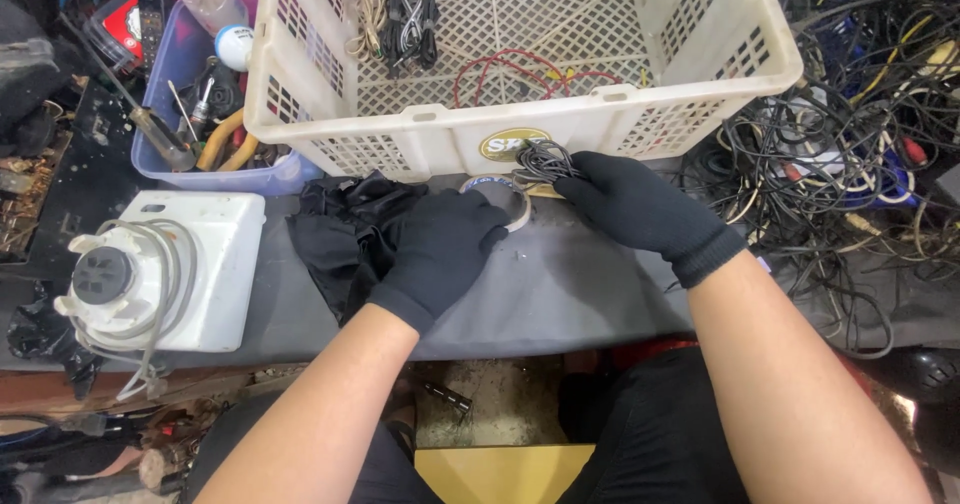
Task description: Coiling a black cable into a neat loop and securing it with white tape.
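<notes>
Small coiled bundle of thin black cable [543, 160], pinched at the front edge of the desk [560, 294], just below the white lattice crate [420, 129]. Judged light, limp and springy: likely to uncoil if released, so best held across the whole coil, not by one strand. Right hand [640, 209], in a black glove, fingers closed on the bundle. Tape roll [508, 204] lying flat just beside it, pale, stiff, light; left hand [440, 249], also gloved, fingers curled down over the roll's near rim. Black cloth [340, 229] crumpled, touching the left hand on its outer side.

Desk covered in grey sheet, smooth, slightly creased. White housing with a round grey-capped fitting [160, 269] near the left edge. Blue tub of hand tools [200, 114] behind it. Dense tangle of dark cables [850, 154] heaped to the right. Red wire and tied leads inside the crate. Floor below cluttered, dim.
</notes>
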